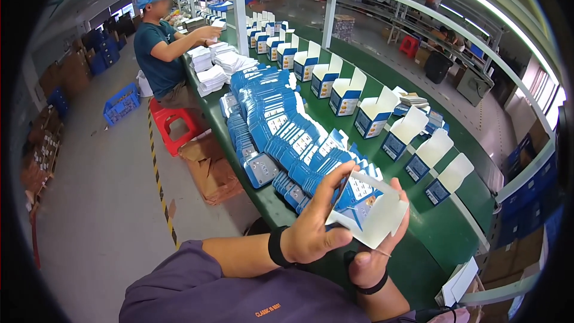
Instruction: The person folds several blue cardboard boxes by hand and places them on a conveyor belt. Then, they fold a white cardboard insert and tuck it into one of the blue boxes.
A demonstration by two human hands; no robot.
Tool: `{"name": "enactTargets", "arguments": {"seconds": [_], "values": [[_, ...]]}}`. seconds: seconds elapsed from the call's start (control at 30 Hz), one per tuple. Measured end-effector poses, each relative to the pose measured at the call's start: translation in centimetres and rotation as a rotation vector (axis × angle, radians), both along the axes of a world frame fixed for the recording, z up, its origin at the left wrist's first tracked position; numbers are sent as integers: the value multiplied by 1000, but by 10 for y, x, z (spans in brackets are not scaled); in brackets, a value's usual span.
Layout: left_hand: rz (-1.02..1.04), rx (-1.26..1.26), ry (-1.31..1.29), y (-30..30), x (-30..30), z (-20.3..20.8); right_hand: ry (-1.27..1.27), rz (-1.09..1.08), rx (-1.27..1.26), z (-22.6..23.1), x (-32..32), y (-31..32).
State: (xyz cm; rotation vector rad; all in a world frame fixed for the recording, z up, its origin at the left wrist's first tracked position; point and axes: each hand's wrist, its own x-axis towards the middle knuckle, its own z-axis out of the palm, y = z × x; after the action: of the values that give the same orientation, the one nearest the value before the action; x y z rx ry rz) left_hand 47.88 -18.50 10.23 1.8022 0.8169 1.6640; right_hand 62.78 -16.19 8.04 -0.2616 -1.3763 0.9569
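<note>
A small folding carton [385, 218], white inside, is held up between my two hands, its open side showing and its flaps spread. My left hand [312, 234] grips its left side, fingers along the far edge and thumb toward the near edge. My right hand [372, 266] holds the right side, with fingers partly hidden behind the white board. Just beyond lies a long overlapping spread of flat blue-and-white cartons [281, 125] on the green table [418, 227].
A row of standing blue cartons [345, 98] with raised white lids runs along the table. At far left a co-worker [158, 48] in a blue cap handles white pieces by white stacks [210, 78]. A red stool [173, 122], brown sack [209, 167] and blue crate [121, 104] stand on the floor.
</note>
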Motion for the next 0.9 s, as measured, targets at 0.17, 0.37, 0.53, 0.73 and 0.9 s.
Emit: {"name": "enactTargets", "arguments": {"seconds": [0.17,0.37,0.53,0.73,0.9], "values": [[203,178,184,-6,14,-2,54,-29,-286,1,4,-10],[26,-13,-185,-8,28,-8,113,-78,-134,2,4,2],[122,-37,-178,-4,26,-11,121,51,-104,13,7,-1],[142,142,-3,-13,27,4,37,27,-42,-8,17,1],[246,191,16,2,31,-9,14,-163,-92,-4,7,-2]]}}
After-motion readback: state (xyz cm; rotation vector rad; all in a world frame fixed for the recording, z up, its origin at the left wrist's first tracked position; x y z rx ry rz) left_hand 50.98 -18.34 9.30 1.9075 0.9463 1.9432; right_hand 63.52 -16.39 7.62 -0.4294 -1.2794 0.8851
